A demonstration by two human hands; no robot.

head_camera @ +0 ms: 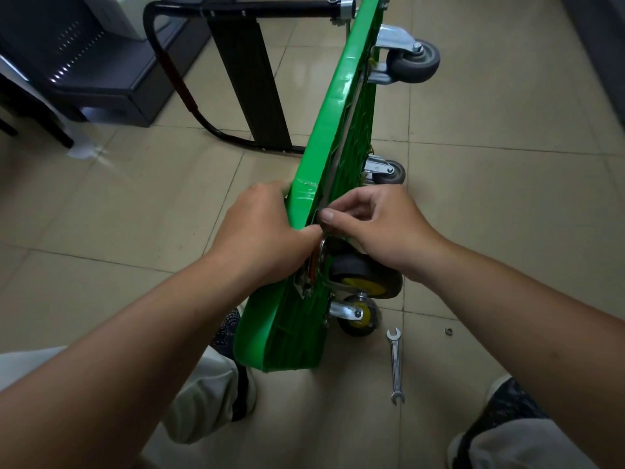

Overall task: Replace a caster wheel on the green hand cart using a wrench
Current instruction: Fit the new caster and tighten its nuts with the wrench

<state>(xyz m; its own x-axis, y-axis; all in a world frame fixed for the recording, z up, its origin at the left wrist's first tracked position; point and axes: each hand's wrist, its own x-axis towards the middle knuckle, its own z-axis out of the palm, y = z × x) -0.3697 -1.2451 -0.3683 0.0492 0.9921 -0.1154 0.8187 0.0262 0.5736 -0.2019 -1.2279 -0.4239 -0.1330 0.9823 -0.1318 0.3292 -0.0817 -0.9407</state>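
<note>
Nearest me, my left hand (260,228) gripped the green hand cart (341,106) by its edge, my right hand (382,225) pinched at the caster wheel (363,275) mount, and the wrench (395,365) lay lengthwise toward me, nearer my right.

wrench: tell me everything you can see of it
The wrench is a slim double open-ended spanner, silvery bare metal by its look. It lies flat on the tiled floor, beside the green cart but apart from it. One open head points toward the nearest yellow-hubbed caster, the other toward the person. Nothing touches it: the left hand and right hand are both up on the cart.
</note>
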